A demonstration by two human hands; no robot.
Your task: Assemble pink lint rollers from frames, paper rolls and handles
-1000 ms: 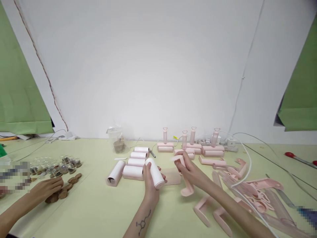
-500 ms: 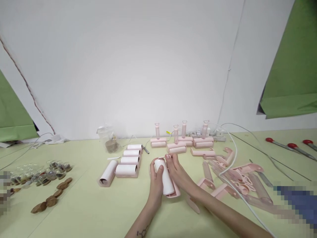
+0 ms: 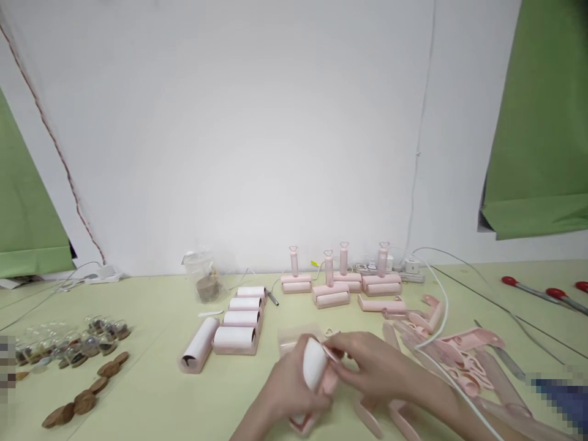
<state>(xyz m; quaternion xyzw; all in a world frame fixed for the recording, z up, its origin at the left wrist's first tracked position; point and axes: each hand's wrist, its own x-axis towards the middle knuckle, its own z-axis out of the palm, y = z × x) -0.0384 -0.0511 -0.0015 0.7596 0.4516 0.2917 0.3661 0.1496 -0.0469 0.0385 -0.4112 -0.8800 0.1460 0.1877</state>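
Two hands are used: roll (image 3: 314, 362) gripped in L hand (image 3: 290, 384), edge of frame (image 3: 329, 381) pinched by fingertips of R hand (image 3: 361, 364), near side of table (image 3: 151, 398), approx. centre. Roll could be dropped, or frame bent, if L grip were loosened or R push skewed. Roll's long axis is aimed near-left to far-right, far end turned wallward; tilt can't be told.
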